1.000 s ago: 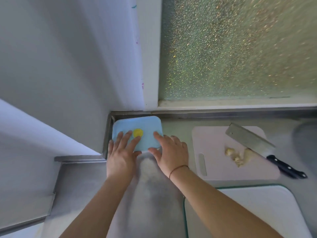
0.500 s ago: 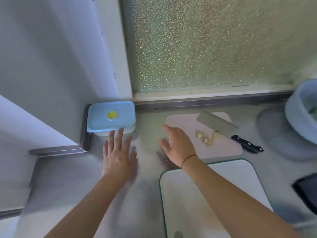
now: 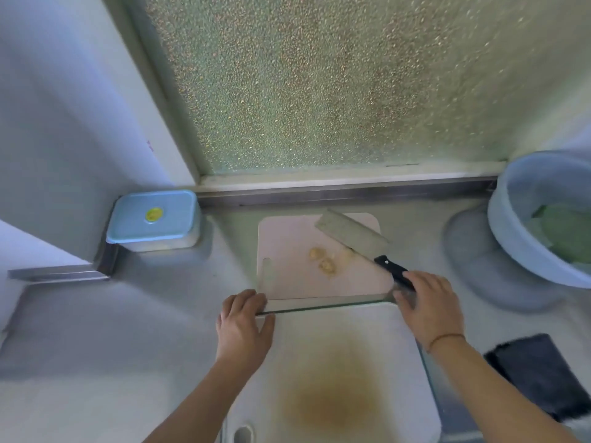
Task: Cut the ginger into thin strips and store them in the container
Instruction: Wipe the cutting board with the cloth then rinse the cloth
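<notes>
A few pale ginger pieces [image 3: 326, 265] lie on a small pink cutting board [image 3: 287, 279]. A cleaver [image 3: 350, 233] rests across that board's right side, its black handle pointing toward me. My right hand [image 3: 430, 306] has relaxed fingers lying over the end of the handle, with the thumb by the far right corner of a large white cutting board [image 3: 339, 362]. My left hand [image 3: 243, 327] grips the white board's far left corner, fingers curled over the edge. The container [image 3: 153, 219], with its blue lid on, stands in the back left corner.
A light blue bowl [image 3: 511, 225] holding green leaves stands at the right. A dark cloth [image 3: 537, 372] lies right of the white board. A frosted window and a metal ledge run along the back. The white board has a brown stain.
Both hands left the lidded container and moved right and toward me. The left now sits at the white board's corner; the right has reached the cleaver handle.
</notes>
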The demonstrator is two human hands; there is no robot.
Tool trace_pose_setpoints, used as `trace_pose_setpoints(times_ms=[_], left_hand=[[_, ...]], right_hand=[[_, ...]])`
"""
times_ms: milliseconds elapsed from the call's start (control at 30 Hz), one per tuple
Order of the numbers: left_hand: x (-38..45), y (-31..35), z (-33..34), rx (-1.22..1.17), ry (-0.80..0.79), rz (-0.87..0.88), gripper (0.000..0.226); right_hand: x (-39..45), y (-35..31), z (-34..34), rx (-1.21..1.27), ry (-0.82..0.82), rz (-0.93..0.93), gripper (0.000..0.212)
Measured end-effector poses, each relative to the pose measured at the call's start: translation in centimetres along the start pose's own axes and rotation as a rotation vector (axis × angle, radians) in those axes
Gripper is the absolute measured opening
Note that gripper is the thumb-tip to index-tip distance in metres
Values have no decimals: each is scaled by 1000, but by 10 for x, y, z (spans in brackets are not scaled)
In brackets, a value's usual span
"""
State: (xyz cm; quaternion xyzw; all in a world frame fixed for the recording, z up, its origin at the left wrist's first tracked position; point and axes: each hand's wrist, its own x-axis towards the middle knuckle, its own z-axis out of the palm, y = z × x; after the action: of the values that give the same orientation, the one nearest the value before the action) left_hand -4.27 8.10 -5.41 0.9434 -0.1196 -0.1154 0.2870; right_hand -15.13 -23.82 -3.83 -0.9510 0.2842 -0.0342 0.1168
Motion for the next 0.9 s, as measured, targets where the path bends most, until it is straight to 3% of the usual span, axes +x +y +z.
trace_pose_setpoints(times_ms=[200,333,433,533,667,767,900], left_hand=[[23,57,1,-321,21,-431,38],[32,63,2,-314,23,-473,38],[42,60,9,-221,41,-431,37],[42,65,20,-55,69,-255,35],[44,87,37,70,-16,-52,53],[57,104,50,70,-33,27,64],[71,119,67,-25,-74,-1,74]], right_hand=[[40,-1,5,-97,-88,-47,41],[50,4,9,-30,-170,-103,38],[55,10,10,47,-213,-110,34],[57,14,8,103,-226,-117,33],[58,17,6,90,-244,-130,30],[59,19,3,128,-163,-151,25],[57,25,-4,359,-111,-72,21]])
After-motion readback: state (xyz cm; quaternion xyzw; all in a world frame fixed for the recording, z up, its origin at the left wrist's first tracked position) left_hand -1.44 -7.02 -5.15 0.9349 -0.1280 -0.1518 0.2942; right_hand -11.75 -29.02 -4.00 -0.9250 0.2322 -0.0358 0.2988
